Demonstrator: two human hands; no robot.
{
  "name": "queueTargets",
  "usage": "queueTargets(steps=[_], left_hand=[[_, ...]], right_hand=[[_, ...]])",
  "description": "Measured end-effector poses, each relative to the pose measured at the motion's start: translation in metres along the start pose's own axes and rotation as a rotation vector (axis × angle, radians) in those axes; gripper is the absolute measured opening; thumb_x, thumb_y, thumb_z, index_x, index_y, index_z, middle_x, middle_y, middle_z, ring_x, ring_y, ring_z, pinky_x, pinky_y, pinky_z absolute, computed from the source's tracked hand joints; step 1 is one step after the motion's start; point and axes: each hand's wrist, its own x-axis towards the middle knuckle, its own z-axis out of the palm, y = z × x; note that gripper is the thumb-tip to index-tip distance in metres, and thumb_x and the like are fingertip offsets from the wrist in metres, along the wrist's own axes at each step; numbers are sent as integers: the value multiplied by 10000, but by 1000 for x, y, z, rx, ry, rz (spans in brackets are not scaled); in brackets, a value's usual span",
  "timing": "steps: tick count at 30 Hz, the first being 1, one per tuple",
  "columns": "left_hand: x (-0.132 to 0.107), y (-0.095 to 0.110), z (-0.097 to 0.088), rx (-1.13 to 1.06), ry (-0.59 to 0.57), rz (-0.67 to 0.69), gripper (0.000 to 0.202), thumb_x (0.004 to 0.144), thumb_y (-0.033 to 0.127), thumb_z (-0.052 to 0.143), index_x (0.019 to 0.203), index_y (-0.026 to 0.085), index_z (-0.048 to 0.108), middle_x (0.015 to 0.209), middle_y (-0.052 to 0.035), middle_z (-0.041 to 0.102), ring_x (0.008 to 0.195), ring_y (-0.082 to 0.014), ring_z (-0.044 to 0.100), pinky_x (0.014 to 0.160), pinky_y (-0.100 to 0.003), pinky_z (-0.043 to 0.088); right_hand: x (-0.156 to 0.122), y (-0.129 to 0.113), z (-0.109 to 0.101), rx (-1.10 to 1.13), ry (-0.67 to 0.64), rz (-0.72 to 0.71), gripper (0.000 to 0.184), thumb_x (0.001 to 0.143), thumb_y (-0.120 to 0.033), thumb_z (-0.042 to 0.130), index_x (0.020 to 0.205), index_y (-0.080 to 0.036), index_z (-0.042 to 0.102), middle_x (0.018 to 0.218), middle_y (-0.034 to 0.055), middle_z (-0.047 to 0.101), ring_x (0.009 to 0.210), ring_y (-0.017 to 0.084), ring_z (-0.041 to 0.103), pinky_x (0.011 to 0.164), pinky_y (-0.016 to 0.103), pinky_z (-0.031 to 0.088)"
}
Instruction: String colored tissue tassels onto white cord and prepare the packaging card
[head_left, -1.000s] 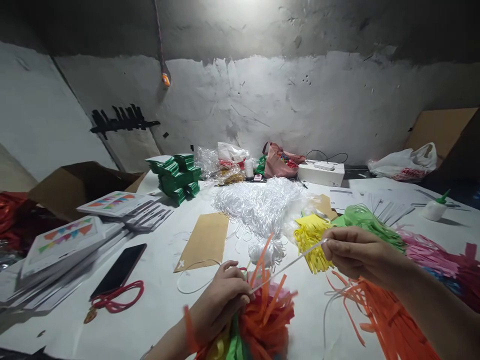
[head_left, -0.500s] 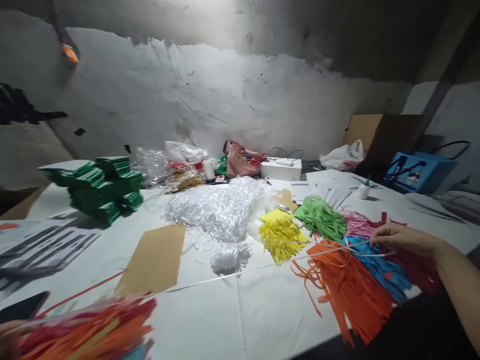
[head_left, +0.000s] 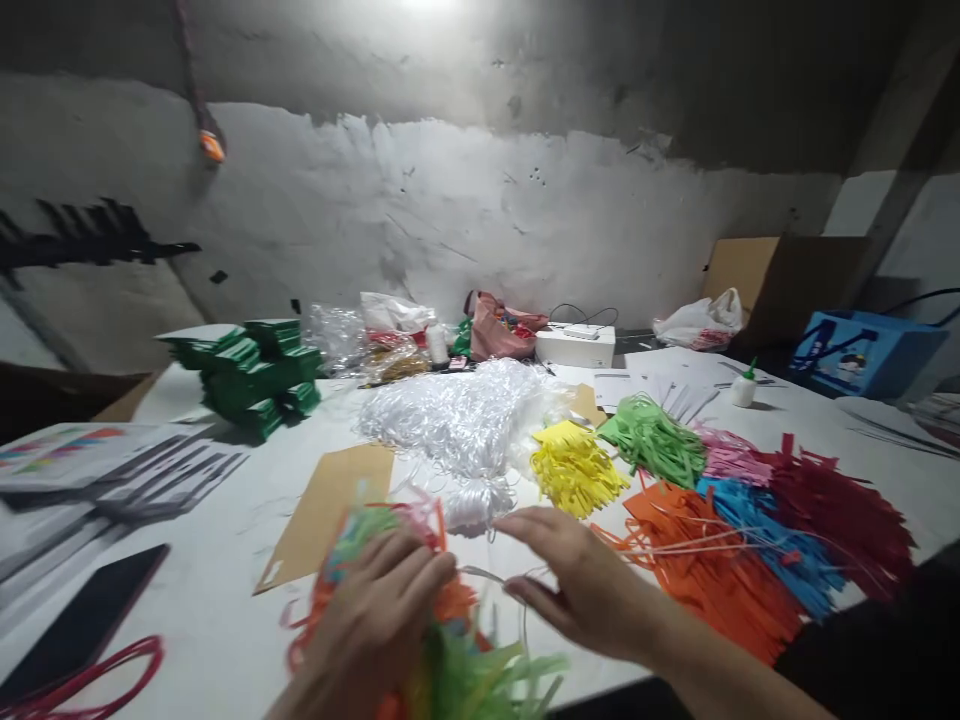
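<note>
Under my left hand [head_left: 382, 605] is a blurred bunch of multicoloured paper fringe [head_left: 495, 675], orange, green, yellow and blue, and my fingers are closed round it. Close to its right, my right hand [head_left: 592, 585] has thumb and forefinger apart. A thin white ribbon [head_left: 484, 573] runs from the bunch to the right thumb. Further right lie piles of cut fringe: yellow [head_left: 576, 468], green [head_left: 656, 440], orange [head_left: 709, 560], blue [head_left: 772, 535], pink [head_left: 731, 455] and dark red [head_left: 840, 515]. Behind the hands sits a heap of shiny white ribbon [head_left: 457, 415].
Brown card [head_left: 326, 510] lies left of the ribbon heap. Green folded stacks [head_left: 255, 380], printed sheets [head_left: 165, 480], a phone [head_left: 82, 620] and a red cord [head_left: 135, 650] are on the left. A glue bottle [head_left: 743, 389] and a blue bag [head_left: 862, 350] stand at right.
My left hand has brought the coloured bunch from the lower left to the front middle. My right hand has come left from the coloured piles, and its pinch on the ribbon has opened.
</note>
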Motion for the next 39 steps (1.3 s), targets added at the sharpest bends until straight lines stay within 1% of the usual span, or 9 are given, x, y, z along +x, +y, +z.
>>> queueTargets(steps=[3,7,12,19,23,27,29,33,39], left_hand=[[5,19,17,-7,-54,2,215,983,78,422,909,193,588,660,10,613,637,-176,539,648,-311,454],[-15,28,26,-180,-30,-271,172,892,132,595,1028,227,549,817,-7,658,705,-184,605,627,-292,501],[-42,34,40,-500,-120,-557,722,624,17,709,1254,305,504,1053,-18,684,877,-221,673,708,-323,587],[-65,38,58,-754,23,-735,801,713,19,675,1377,375,403,1074,2,673,828,-177,701,714,-295,616],[-68,37,54,-633,82,-622,734,820,134,709,1422,388,375,1174,-50,621,891,-198,687,739,-311,622],[-53,36,47,-696,117,-556,631,856,385,741,1406,376,432,1204,-73,572,815,-178,647,676,-292,608],[-50,37,45,-831,129,-632,762,748,502,816,1400,374,443,1240,-73,564,914,-220,655,782,-343,613],[-68,38,50,-1071,16,-950,1145,566,356,955,1506,372,301,1466,-106,457,1313,-387,512,1106,-507,452],[-89,44,69,-985,114,-1009,896,795,262,751,1514,394,233,1301,-72,554,1128,-266,656,983,-401,552]], right_hand=[[16,-13,39,38,-112,26,231,862,-170,581,1076,-169,666,1015,87,725,905,226,647,813,331,499],[20,-4,40,66,-187,62,178,890,-162,507,750,-177,616,696,4,632,629,147,533,604,251,387],[19,-4,35,330,-268,47,277,968,-306,503,757,-178,628,681,-30,589,631,118,503,619,231,373],[16,10,42,486,-188,186,140,886,-302,627,898,-182,699,665,-40,561,592,109,447,593,234,391],[12,21,57,634,-309,243,558,654,-269,834,1177,-239,645,928,-7,654,698,133,534,659,243,463],[9,23,77,542,-309,90,156,729,-270,754,840,-204,668,734,-53,566,649,123,461,600,222,394],[8,21,81,556,-257,135,157,791,-317,730,745,-185,657,688,-52,538,640,120,444,594,222,377],[8,20,77,729,-216,294,194,824,-371,728,816,-178,740,767,-16,646,699,151,523,645,238,427],[-1,33,81,879,-271,415,381,704,-458,814,974,-200,742,850,21,696,838,230,630,779,316,512]])
